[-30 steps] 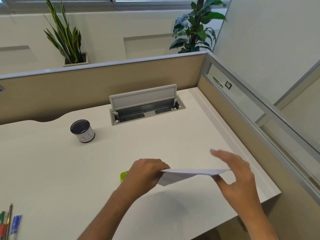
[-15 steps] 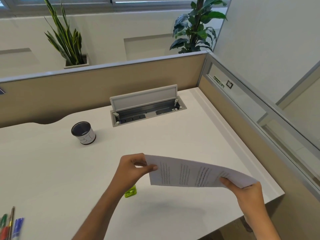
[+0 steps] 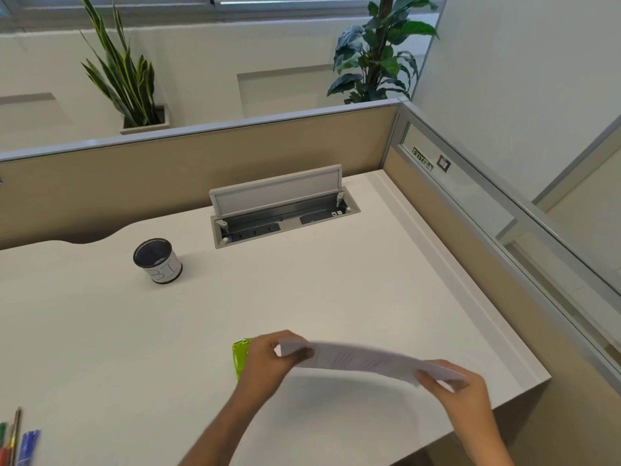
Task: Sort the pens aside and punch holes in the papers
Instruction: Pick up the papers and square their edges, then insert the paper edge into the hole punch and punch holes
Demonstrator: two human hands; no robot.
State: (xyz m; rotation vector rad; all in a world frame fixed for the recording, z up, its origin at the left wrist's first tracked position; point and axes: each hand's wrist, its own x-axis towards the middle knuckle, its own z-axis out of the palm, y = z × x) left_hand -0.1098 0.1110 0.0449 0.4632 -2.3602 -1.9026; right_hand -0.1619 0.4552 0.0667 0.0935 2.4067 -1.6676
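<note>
Paper [image 3: 366, 359] tipped flatter & lower vs 0.5 s ago, both hands pinching its ends: left hand [image 3: 268, 359], right hand [image 3: 457, 391]. Green punch [image 3: 240, 356] just behind left fingers. Pens [image 3: 16, 442] already aside; punching prob next.

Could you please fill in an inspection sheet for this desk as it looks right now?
Surface: white desk, mostly bare, partitions at back and right.
Job's things: papers held in the air by both hands; green hole punch on the desk, partly hidden behind the left hand; pens lying at the near left edge.
Clutter: pen cup, nothing seen inside it.
Hands: left hand pinches the papers' left end; right hand grips the right end.
Cables: nothing seen; cable box has its lid open.
Surroundings: two potted plants behind the partition.
</note>
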